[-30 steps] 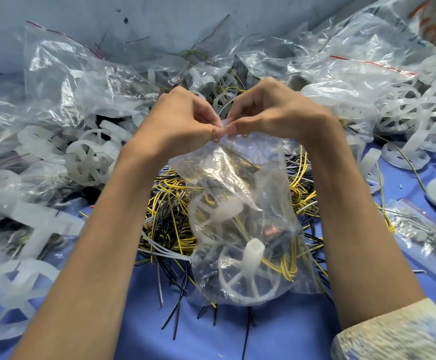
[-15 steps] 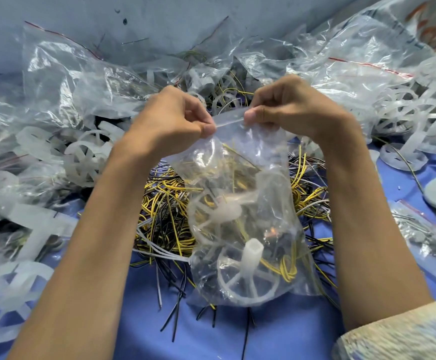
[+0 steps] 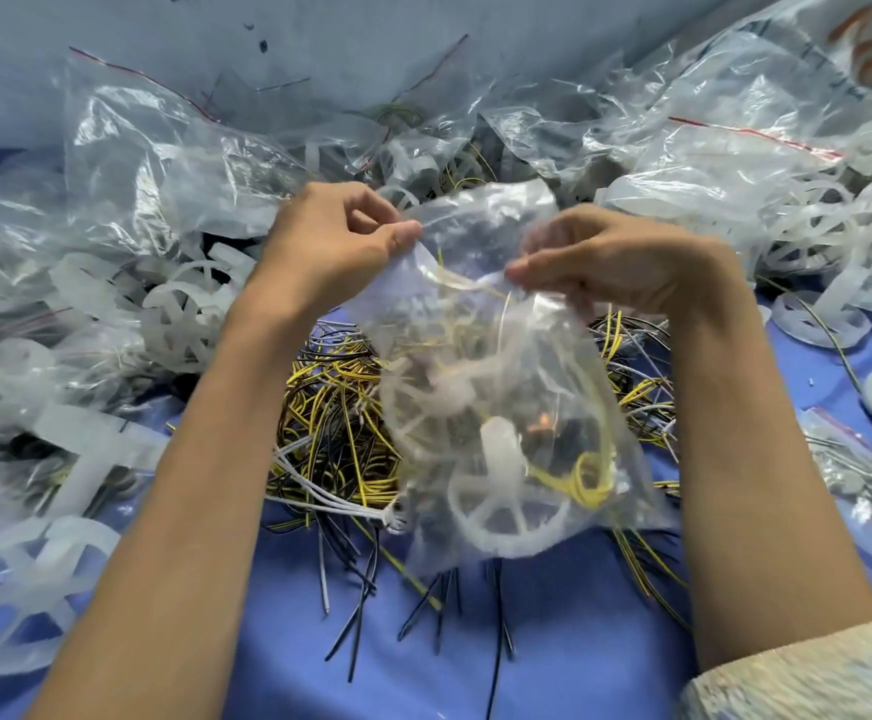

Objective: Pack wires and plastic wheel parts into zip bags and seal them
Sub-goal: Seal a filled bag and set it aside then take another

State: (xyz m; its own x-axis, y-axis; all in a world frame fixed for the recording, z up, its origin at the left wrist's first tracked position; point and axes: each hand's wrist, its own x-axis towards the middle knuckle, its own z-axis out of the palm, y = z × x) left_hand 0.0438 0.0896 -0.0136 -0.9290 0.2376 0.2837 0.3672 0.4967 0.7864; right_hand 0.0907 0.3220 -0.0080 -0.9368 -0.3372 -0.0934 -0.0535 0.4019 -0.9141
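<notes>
Left hand (image 3: 335, 246) pinches the zip bag (image 3: 501, 387) at its top edge, grip clamped on the plastic. Right hand (image 3: 626, 262) pinches the other side of the mouth, grip clamped there too. The bag hangs between them above the wire pile (image 3: 330, 402) on the blue desk (image 3: 579, 667), with a white wheel (image 3: 506, 511) and yellow wire (image 3: 587, 485) inside.

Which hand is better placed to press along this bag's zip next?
Probably the right hand: it pinches the bag top further along, while the left hand anchors its corner.
</notes>
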